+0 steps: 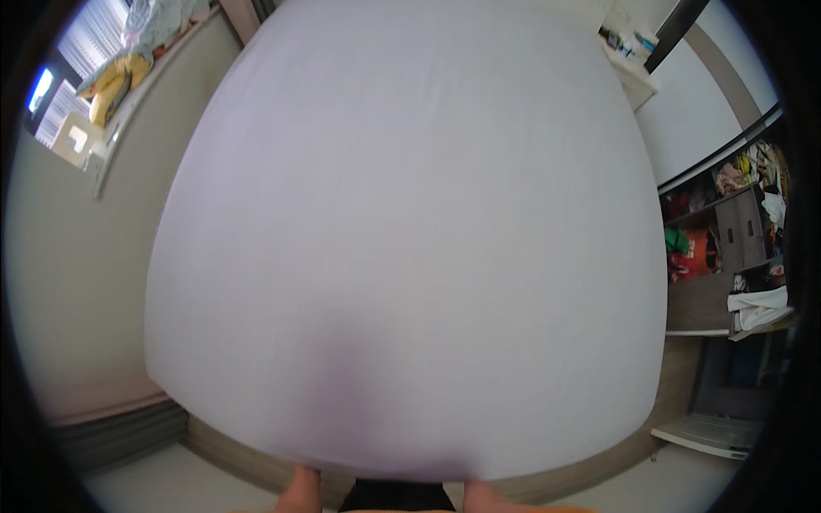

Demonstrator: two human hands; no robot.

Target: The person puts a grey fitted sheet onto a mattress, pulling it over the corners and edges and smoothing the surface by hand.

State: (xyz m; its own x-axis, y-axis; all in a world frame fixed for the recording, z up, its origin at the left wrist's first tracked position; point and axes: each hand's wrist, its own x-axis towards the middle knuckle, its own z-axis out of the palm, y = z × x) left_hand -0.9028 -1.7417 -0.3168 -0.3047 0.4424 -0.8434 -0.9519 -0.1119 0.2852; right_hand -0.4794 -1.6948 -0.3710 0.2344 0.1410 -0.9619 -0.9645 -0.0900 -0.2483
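A pale, nearly smooth fitted sheet (410,224) covers a wide mattress before me. At the mattress's near edge, left of centre, is my left hand (306,484). My right hand (478,495) is at the same edge, right of centre. Both meet the sheet's lower rim, where the fingers disappear from sight, so whether they grip the fabric or the mattress is hidden. Between them dark clothing (397,495) shows below the edge. A soft shadow falls across the near part of the sheet.
The wooden bed frame (224,437) runs around the near end. On the left, a windowsill (122,128) bears a yellow cloth (112,90) and a white stool-like object (77,138). An open wardrobe (693,301) with clothes and bags stands right; small items lie on a bedside surface (635,74).
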